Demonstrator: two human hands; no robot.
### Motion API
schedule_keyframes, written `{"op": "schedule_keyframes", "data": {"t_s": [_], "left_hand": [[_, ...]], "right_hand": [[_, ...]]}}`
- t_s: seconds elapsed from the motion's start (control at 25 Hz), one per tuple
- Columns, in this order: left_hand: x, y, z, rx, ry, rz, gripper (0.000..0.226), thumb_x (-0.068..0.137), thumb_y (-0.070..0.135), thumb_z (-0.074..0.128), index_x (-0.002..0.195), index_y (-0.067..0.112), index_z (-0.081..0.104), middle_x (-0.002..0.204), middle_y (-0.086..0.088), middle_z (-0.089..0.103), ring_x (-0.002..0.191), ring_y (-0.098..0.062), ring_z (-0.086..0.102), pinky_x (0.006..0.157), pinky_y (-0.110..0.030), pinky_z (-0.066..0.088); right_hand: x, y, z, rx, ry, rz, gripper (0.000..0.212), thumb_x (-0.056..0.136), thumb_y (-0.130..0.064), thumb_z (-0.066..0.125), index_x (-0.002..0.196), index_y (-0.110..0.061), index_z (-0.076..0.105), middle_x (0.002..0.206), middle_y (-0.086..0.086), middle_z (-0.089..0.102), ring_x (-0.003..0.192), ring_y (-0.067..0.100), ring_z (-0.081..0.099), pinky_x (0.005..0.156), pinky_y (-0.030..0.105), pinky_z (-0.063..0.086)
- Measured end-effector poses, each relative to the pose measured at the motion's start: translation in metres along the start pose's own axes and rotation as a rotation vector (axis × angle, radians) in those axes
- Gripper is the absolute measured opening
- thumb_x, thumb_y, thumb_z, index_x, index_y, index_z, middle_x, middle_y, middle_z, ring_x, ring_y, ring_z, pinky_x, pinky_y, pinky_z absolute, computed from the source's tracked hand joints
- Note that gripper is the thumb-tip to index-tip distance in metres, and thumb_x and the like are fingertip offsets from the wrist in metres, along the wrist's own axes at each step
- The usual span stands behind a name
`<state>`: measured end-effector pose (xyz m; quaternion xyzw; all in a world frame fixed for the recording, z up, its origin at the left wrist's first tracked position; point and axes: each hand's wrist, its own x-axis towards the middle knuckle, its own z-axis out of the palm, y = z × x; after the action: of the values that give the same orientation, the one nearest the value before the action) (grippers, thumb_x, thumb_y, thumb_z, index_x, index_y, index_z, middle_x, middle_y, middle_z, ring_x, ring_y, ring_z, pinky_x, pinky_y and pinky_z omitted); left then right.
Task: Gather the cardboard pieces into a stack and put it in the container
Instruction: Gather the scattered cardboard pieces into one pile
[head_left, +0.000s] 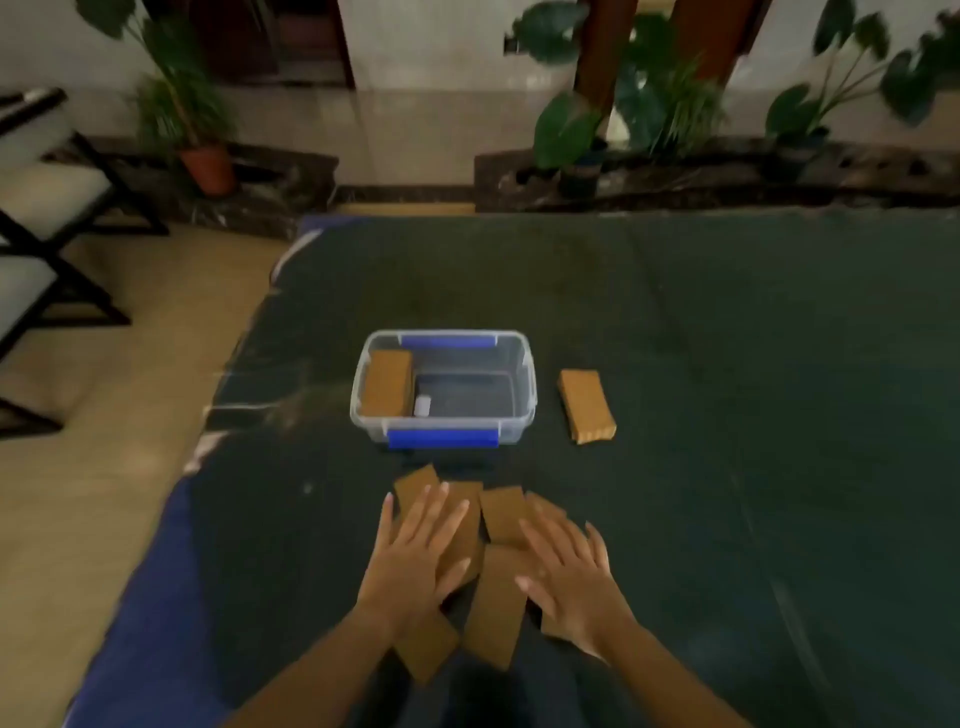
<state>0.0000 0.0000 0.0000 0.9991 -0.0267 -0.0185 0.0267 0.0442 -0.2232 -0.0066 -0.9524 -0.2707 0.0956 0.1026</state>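
At six o'clock, left hand and right hand press flat, fingers spread, on scattered cardboard pieces. Clear container sits at twelve.

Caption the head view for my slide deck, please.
Both hands, left and right, flat on scattered cardboard pieces before a clear container already holding one stack; another stack lies beside it.
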Motion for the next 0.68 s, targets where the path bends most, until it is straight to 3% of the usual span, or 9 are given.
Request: {"op": "schedule_keyframes", "data": {"t_s": [0.12, 0.24, 0.48, 0.6, 0.68], "left_hand": [[-0.019, 0.004, 0.019, 0.02, -0.054, 0.042, 0.063, 0.087, 0.058, 0.03, 0.141, 0.027, 0.028, 0.149, -0.003, 0.034, 0.138, -0.023, 0.025, 0.11, -0.051, -0.001], [-0.028, 0.011, 0.031, -0.043, -0.082, 0.014, 0.063, 0.086, 0.058, 0.031, 0.142, 0.029, 0.026, 0.152, -0.002, 0.024, 0.141, -0.025, 0.017, 0.11, -0.049, -0.004], [-0.026, 0.013, 0.038, -0.047, -0.159, -0.003, 0.06, 0.089, 0.053, 0.025, 0.143, 0.026, 0.021, 0.155, -0.003, 0.012, 0.143, -0.027, 0.009, 0.114, -0.056, 0.008], [-0.022, 0.013, 0.033, -0.162, -0.103, -0.042, 0.061, 0.09, 0.051, 0.029, 0.144, 0.024, 0.019, 0.153, 0.001, 0.004, 0.144, -0.022, 0.006, 0.116, -0.05, 0.003], [-0.028, 0.012, 0.026, -0.281, -0.044, -0.167, 0.065, 0.089, 0.051, 0.038, 0.144, 0.025, 0.016, 0.155, 0.001, 0.004, 0.144, -0.019, 0.005, 0.116, -0.047, 0.005]], "right_hand": [[-0.013, 0.002, 0.028, 0.052, -0.146, 0.027, 0.075, 0.08, -0.071, 0.001, 0.143, -0.032, -0.009, 0.157, -0.003, -0.012, 0.142, 0.016, -0.018, 0.114, 0.045, -0.012], [-0.015, -0.001, 0.036, -0.003, -0.132, 0.046, 0.074, 0.081, -0.069, 0.001, 0.143, -0.031, -0.009, 0.156, 0.002, -0.014, 0.139, 0.019, -0.024, 0.113, 0.046, -0.011], [-0.016, -0.011, 0.029, -0.005, -0.092, 0.058, 0.071, 0.087, -0.061, 0.032, 0.146, -0.024, 0.019, 0.158, 0.012, 0.009, 0.144, 0.033, 0.007, 0.115, 0.053, 0.003], [-0.011, -0.018, 0.025, 0.026, -0.069, 0.136, 0.066, 0.082, -0.055, 0.053, 0.137, -0.022, 0.038, 0.148, 0.015, 0.033, 0.131, 0.035, 0.033, 0.11, 0.053, 0.023], [-0.006, -0.024, 0.021, 0.037, -0.052, 0.178, 0.063, 0.077, -0.05, 0.063, 0.129, -0.021, 0.043, 0.132, 0.009, 0.044, 0.119, 0.029, 0.041, 0.104, 0.046, 0.032]]}}
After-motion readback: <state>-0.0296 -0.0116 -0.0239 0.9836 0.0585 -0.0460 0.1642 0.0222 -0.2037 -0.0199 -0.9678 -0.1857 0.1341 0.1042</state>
